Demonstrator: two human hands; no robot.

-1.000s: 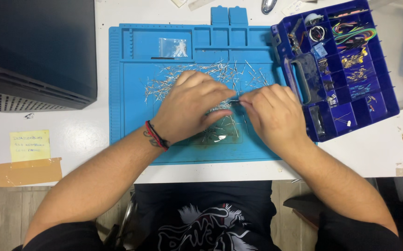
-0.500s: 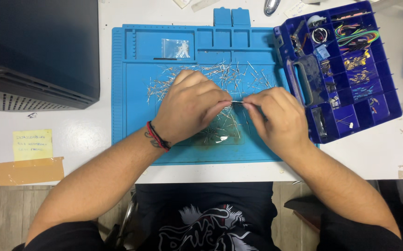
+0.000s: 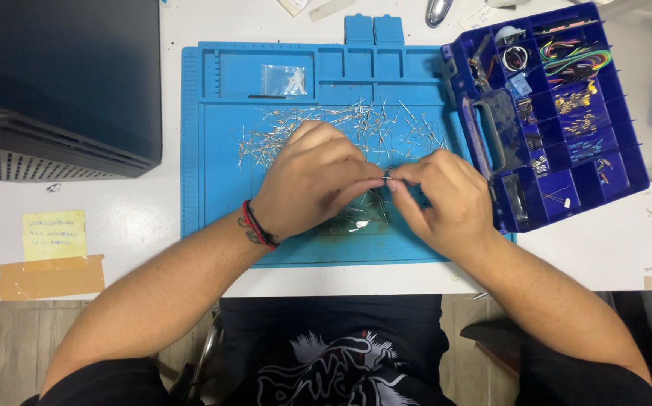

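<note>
Since the earlier frames both hands have lifted slightly off the mat and drawn their fingertips together at its middle, while the view has shifted a little so the mat sits higher and more central. Between them is a tiny dark metal part (image 3: 387, 177), pinched from both sides; it is too small to tell its kind. The left hand (image 3: 312, 179) is curled, thumb and forefinger closed on the part's left end, and a red and black cord bracelet (image 3: 257, 225) circles its wrist. The right hand (image 3: 440, 199) is likewise curled, its fingertips closed on the right end.

Beneath the hands lies the blue silicone work mat with moulded trays (image 3: 213, 150), on the white surface (image 3: 130, 218). A scatter of thin silver wire pins (image 3: 356, 120) spreads across the mat above the knuckles; part of it, and a darker cluster under the palms, is hidden by the hands. A small clear plastic bag (image 3: 284, 79) rests in one upper tray.

Just right of the mat stands the dark blue compartment organiser box (image 3: 566, 173), holding coloured wires and small parts too fine to make out. A black computer case (image 3: 63, 83) fills the upper left, cut off by the edge. A yellow sticky note (image 3: 54, 234) and a strip of brown tape (image 3: 49, 277) sit at lower left.
</note>
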